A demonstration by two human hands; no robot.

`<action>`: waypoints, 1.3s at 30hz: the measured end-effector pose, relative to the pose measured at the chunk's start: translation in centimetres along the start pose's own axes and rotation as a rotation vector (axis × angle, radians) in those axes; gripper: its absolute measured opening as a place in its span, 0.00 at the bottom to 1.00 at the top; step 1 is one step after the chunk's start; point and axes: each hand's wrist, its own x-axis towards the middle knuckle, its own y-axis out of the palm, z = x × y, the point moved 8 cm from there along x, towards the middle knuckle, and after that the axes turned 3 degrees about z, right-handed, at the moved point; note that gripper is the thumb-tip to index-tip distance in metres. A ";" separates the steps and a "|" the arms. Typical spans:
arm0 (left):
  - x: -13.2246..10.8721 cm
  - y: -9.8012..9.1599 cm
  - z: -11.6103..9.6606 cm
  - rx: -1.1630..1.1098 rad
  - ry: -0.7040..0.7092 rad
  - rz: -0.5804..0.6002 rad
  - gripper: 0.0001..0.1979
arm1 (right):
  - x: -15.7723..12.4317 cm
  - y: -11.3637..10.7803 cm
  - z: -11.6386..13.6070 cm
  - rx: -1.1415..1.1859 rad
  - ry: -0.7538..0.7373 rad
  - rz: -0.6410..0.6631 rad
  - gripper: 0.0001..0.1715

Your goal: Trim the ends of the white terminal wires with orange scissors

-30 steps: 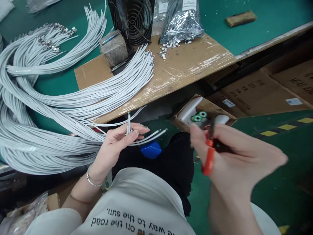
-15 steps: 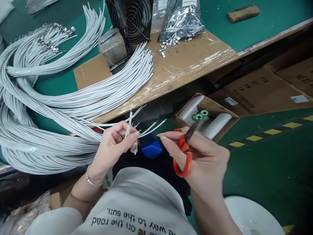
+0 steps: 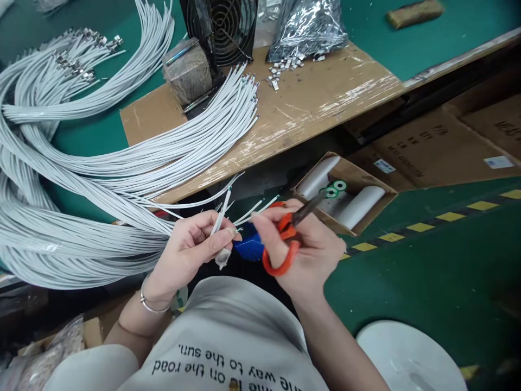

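Shirt [image 3: 228, 347]: at bottom centre, "is on the road" and "way to the sun." are printed upside down in dark letters; the starts of both lines cannot be made out.
Carton [image 3: 431, 155]: at right, "P/N" and "QTY" are printed in dark letters; the other markings are too blurred to be read.
Carton stickers [image 3: 385, 166]: print too small to be read.

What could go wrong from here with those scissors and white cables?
The orange-handled scissors in the right hand are close to the left hand, so a slip might nick that hand or the white cables in it. The loose metal pieces beside the silvery bag could scatter if bumped.
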 end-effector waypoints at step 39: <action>-0.2 -0.2 0.1 0.018 0.034 -0.046 0.09 | -0.2 0.9 -0.7 -0.319 -0.110 0.541 0.27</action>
